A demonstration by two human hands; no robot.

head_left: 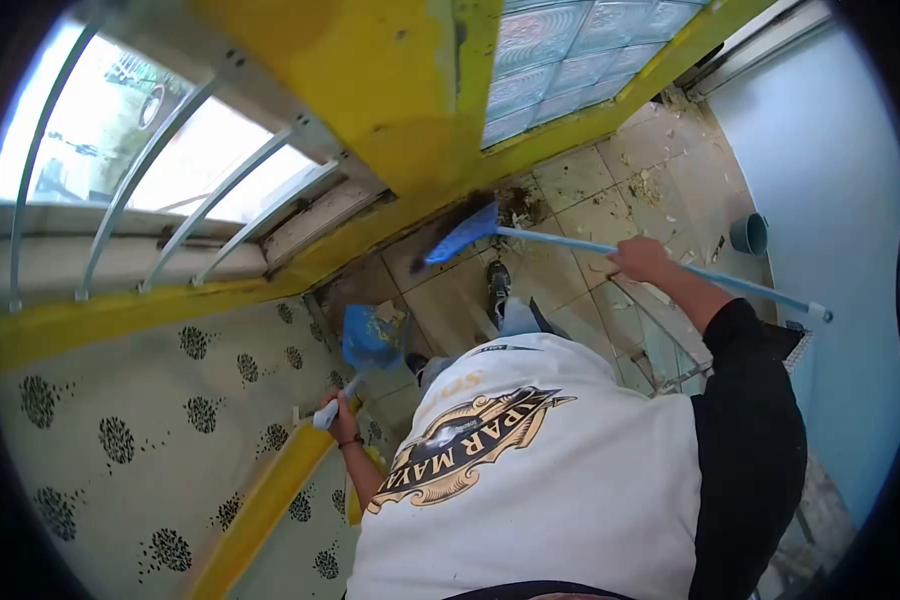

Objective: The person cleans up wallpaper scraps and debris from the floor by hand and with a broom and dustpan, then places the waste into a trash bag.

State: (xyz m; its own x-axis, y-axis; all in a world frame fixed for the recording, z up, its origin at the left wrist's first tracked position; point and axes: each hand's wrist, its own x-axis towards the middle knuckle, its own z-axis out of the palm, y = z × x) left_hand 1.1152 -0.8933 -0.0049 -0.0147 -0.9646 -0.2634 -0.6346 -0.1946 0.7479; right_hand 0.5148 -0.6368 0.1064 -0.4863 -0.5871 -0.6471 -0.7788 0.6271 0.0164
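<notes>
Tiled floor point(570, 180): right hand point(638, 258) grips broom point(530, 238); left hand point(338, 415) grips dustpan point(370, 340) below.

Broom head point(462, 235) on floor point(570, 180) at 12 o'clock, against door frame point(390, 215) base. Debris point(520, 205) just right of it. Broom handle point(710, 275) runs to 3 o'clock through right hand point(638, 258). Dustpan point(372, 338) at 9 o'clock, above left hand point(338, 415). Cup point(749, 233) on floor at 2 o'clock, beside wall point(830, 170).
</notes>
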